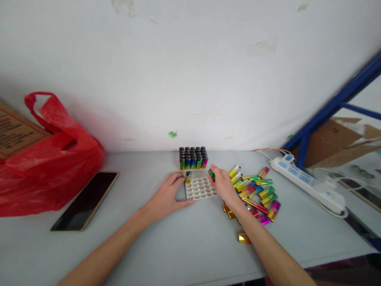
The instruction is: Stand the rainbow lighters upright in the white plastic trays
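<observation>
In the head view, you look down at a grey table (166, 254) against a white wall (190, 79). A pale tray (205, 196) with rows of round-ended holes lies flat in the middle, between your hands. Your left hand (169, 195) is spread around the tray's left side, thumb at the front corner, fingertips just beside an upright lighter (188, 179) in the back left corner; whether they press on it, you cannot tell. Your right hand (223, 183) pinches a green lighter (211, 174) between thumb and fingers, at the tray's back right corner. Behind the tray stands a tight block of lighters (193, 161), black tops up. To your right, shiny lighters (269, 194) lie in a loose heap, partly behind your right forearm.

The green lighter should be light and stiff, its glossy sleeve probably a little slippery; a pinch on its sides, near the top, should keep the lower end free. The tray looks light and likely to slide, so hold it by its side edge.

A dark phone (86, 202) and red bag (65, 163) lie at left, a white power strip (309, 184) at right.
</observation>
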### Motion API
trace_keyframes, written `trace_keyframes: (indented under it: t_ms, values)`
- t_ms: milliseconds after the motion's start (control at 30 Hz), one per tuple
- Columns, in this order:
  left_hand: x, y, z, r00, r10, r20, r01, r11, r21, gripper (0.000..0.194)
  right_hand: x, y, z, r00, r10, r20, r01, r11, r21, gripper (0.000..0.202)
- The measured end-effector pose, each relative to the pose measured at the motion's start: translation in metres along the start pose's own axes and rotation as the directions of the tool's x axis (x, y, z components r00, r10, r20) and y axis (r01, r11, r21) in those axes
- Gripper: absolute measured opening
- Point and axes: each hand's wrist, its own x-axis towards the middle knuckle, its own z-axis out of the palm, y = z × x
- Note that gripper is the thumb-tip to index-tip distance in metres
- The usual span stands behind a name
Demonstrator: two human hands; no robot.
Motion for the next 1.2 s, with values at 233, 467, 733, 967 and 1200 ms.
trace_keyframes:
  t_ms: [233,467,733,967,1200]
  values:
    - [0.001,0.003,-0.001,1.0,-0.011,0.008,0.012,1.0,-0.023,0.065,-0.017,-0.015,-0.005,0.954,-0.279,0.113,0.29,0.952,-0.095,0.054]
    - [0.0,0.004,-0.001,0.999,-0.028,0.024,0.029,0.999,-0.025,0.066,-0.022,-0.017,0.002,0.839,-0.544,0.027,0.533,0.81,-0.243,0.04]
    - [0.001,0.006,-0.002,1.0,-0.015,0.019,0.015,0.999,-0.046,0.067,-0.024,-0.021,0.001,0.914,-0.391,0.112,0.406,0.891,-0.203,0.031]
    - [0.001,0.002,0.0,0.999,-0.018,0.036,0.019,0.999,-0.028,0.068,-0.016,-0.004,0.006,0.793,-0.541,0.281,0.605,0.753,-0.257,0.029]
    - [0.002,-0.003,0.001,1.0,-0.001,0.024,0.002,0.999,-0.033,0.064,-0.018,-0.013,0.014,0.802,-0.531,0.275,0.585,0.604,-0.541,0.033]
